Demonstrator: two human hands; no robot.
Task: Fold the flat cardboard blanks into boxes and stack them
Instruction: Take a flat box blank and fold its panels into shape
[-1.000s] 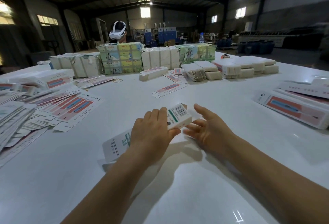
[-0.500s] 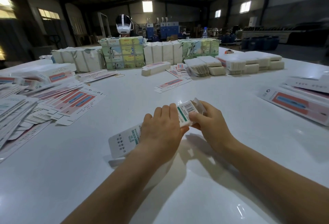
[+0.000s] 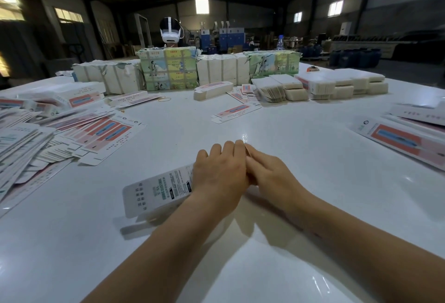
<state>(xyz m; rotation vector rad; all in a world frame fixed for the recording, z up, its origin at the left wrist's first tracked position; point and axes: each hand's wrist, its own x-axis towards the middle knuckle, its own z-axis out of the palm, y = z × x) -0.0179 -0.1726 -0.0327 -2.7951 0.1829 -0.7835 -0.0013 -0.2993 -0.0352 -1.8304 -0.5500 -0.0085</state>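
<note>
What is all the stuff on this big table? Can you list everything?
table: one, white, under everything
box: one, white with print, in front, held
flat blanks: many, white, pink and blue, heap at left
loose blank: one, pink and blue, table middle
folded boxes: a few, white and pink, right edge
bundles: several, white or green and yellow, far row
blank stacks: several, white, far right
headset: one, white, beyond the bundles
left hand: grips box
right hand: at box end

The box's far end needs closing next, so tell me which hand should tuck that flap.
Right, probably. The right hand is already at the far end of the box, fingers on the flap there. The left hand is wrapped over the box's body, steadying it.
</note>
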